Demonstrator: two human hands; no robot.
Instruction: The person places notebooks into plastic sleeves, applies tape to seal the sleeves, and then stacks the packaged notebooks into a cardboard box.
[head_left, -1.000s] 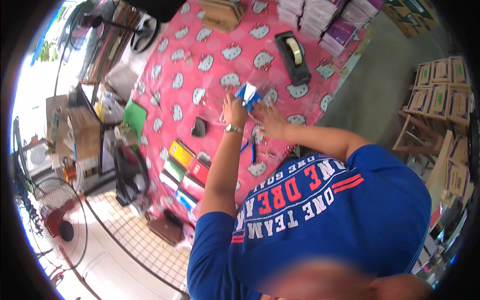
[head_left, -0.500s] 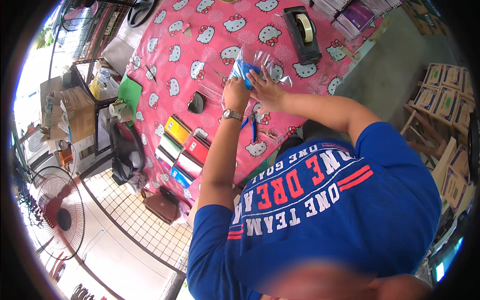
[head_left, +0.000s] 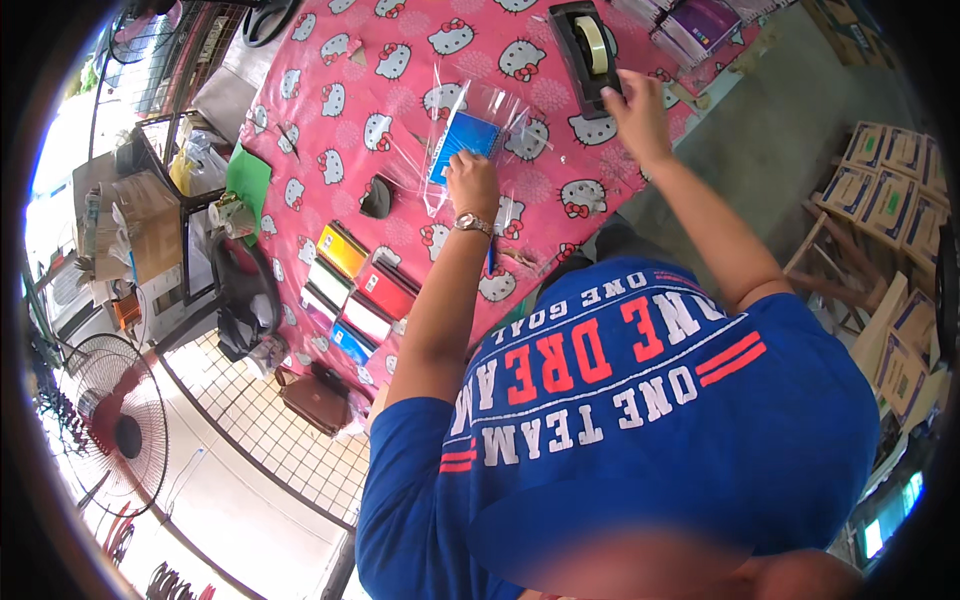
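Note:
A small blue spiral notebook (head_left: 468,138) lies on clear plastic wrap (head_left: 508,108), whose loose edges stick out around it. My left hand (head_left: 472,186) is on the notebook's near edge, its fingers curled and pressing it against the plastic. At the near end of a black tape dispenser (head_left: 572,50) is my right hand (head_left: 642,118), thumb and forefinger apart. The thumb is at the dispenser's edge; no strip of tape can be made out in the fingers. A blue-handled tool (head_left: 491,257) shows partly beside my left wrist.
Several small notebooks in yellow, red, white and blue (head_left: 343,249) lie left of my left forearm. Near them is a dark object (head_left: 376,197). Purple wrapped packs (head_left: 697,27) stand at the far right of the pink-covered table (head_left: 330,160). Boxes (head_left: 890,190) are stacked at right.
My right hand has left the blue notebook and moved right to the tape dispenser. My left hand stays on the notebook, more of which now shows.

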